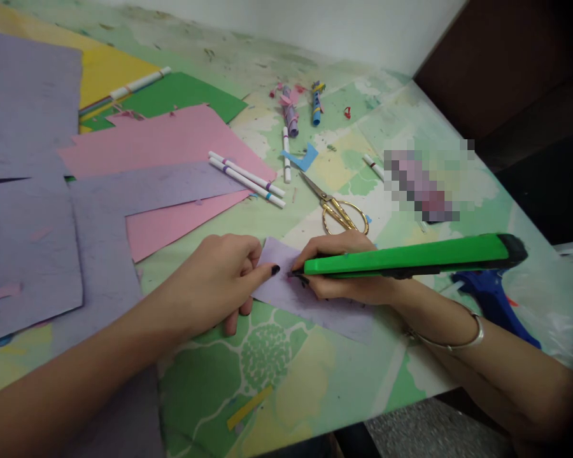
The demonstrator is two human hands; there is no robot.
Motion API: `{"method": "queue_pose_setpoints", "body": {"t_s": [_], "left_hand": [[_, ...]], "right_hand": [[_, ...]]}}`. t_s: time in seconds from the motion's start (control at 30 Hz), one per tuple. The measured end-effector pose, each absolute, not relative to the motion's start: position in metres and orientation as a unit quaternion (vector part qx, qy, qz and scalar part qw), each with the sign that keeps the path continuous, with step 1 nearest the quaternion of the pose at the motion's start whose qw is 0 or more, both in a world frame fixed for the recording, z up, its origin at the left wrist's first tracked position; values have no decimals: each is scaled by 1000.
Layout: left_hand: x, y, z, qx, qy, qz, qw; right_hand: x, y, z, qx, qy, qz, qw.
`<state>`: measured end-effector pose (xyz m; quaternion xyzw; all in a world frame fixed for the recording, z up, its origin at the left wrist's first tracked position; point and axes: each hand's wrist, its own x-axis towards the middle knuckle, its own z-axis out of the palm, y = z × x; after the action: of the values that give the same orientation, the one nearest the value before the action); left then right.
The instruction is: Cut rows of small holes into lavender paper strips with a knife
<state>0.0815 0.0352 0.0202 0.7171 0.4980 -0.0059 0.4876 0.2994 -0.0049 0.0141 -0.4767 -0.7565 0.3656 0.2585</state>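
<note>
My right hand (351,290) grips a green utility knife (410,252), whose black tail points up to the right. The knife's tip end is down at a small piece of purple paper (272,283); the blade itself is hard to make out. From the left, my left hand (224,270) has closed its fingers at the paper's edge, thumb on top, close to the knife tip. Part of the paper is hidden under my right hand. Just beyond that hand lies a pair of gold-handled scissors (333,205), touching nothing I hold.
Large purple sheets (28,242) and pink paper (172,143) cover the left side. Several white markers (248,181) lie around the middle. Two small rolled-paper figures (290,114) are farther back. A blue glue gun (499,312) rests by my right forearm. A pixelated patch (424,184) hides something.
</note>
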Motion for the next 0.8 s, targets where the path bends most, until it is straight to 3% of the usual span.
{"method": "queue_pose_setpoints", "body": {"t_s": [0.3, 0.53, 0.8], "left_hand": [[82, 34, 20, 717, 498, -5, 488], [82, 34, 20, 720, 492, -2, 490], [81, 35, 21, 718, 493, -7, 492]], "right_hand": [[296, -6, 16, -478, -771, 327, 266], [297, -7, 16, -496, -678, 466, 277], [297, -7, 19, -501, -690, 459, 249]]}}
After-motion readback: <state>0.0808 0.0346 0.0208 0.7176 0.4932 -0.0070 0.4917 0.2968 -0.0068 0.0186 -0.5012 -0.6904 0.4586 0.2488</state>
